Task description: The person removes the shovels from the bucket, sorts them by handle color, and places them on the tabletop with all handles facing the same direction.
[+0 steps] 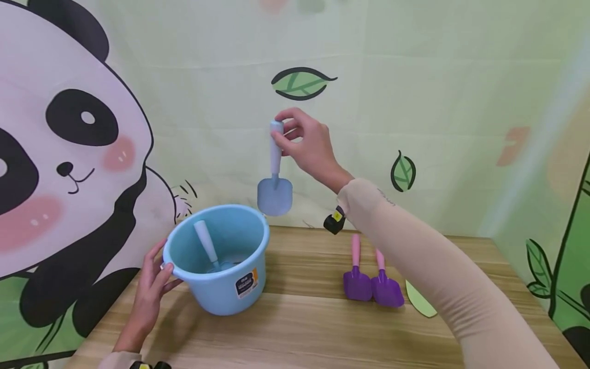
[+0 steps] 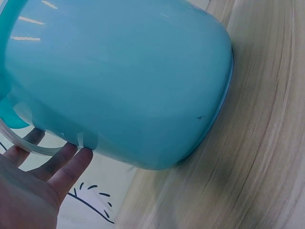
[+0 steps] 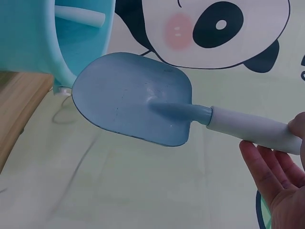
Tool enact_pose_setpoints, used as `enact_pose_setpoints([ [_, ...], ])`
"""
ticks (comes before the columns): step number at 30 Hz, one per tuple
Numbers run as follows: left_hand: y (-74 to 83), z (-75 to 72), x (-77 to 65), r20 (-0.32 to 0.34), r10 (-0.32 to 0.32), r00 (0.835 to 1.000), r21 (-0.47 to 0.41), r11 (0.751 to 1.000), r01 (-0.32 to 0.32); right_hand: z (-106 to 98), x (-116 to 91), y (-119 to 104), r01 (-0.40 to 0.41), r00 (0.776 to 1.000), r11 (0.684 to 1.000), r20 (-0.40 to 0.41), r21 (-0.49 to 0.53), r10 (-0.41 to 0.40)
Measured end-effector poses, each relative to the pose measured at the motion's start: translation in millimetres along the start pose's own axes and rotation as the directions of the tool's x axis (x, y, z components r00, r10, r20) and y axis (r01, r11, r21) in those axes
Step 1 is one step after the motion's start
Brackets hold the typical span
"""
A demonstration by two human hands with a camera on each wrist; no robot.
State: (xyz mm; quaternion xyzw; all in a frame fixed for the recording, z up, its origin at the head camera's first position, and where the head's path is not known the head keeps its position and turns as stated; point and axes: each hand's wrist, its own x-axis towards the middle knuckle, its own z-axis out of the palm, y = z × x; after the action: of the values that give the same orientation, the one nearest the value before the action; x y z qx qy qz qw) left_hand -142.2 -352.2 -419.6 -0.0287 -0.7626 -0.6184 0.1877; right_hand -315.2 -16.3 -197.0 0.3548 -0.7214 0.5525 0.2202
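In the head view a light blue bucket [image 1: 221, 292] stands on the wooden table, tipped slightly. My left hand [image 1: 149, 289] grips its rim at the left side, thumb over the edge; in the left wrist view the fingers [image 2: 71, 171] touch the outer wall. Up in the air, right of the bucket, my right hand [image 1: 311, 146] pinches the top of the pale handle of a blue toy shovel [image 1: 275, 197], blade hanging down. Inside the bucket leans another shovel with a pale handle [image 1: 205, 241]; its blade is mostly hidden.
Two purple shovels [image 1: 357, 285] with pink handles lie on the table [image 1: 304, 328] at the right. Beside them a light green piece [image 1: 420, 300] is partly covered by the right sleeve. Behind the table hangs a cloth backdrop [image 1: 207, 102] with a panda and leaves.
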Motion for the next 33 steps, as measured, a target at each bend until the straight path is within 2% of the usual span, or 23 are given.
enact_pose_setpoints([
  [9, 0.1, -0.1, -0.9, 0.003, 0.003, 1.000, 0.000, 1.000, -0.003, -4.7, -4.0, 5.0, -0.012, 1.000, 1.000, 0.003, -0.002, 0.012],
  [17, -0.2, 0.6, -0.6, 0.003, 0.012, 1.000, -0.032, 0.999, -0.012, -17.0, -11.6, 14.9, -0.083, 0.996, 0.996, -0.012, 0.023, 0.083],
  [26, -0.9, 0.9, -1.6, 0.006, 0.006, 1.000, -0.019, 1.000, -0.006, -32.3, -24.6, 42.2, -0.155, 0.987, 0.987, -0.024, 0.034, 0.156],
  [33, -1.6, -0.7, 0.6, 0.000, -0.003, 1.000, 0.003, 1.000, 0.003, -41.9, -35.0, 64.5, -0.242, 0.970, 0.970, -0.016, 0.022, 0.242],
])
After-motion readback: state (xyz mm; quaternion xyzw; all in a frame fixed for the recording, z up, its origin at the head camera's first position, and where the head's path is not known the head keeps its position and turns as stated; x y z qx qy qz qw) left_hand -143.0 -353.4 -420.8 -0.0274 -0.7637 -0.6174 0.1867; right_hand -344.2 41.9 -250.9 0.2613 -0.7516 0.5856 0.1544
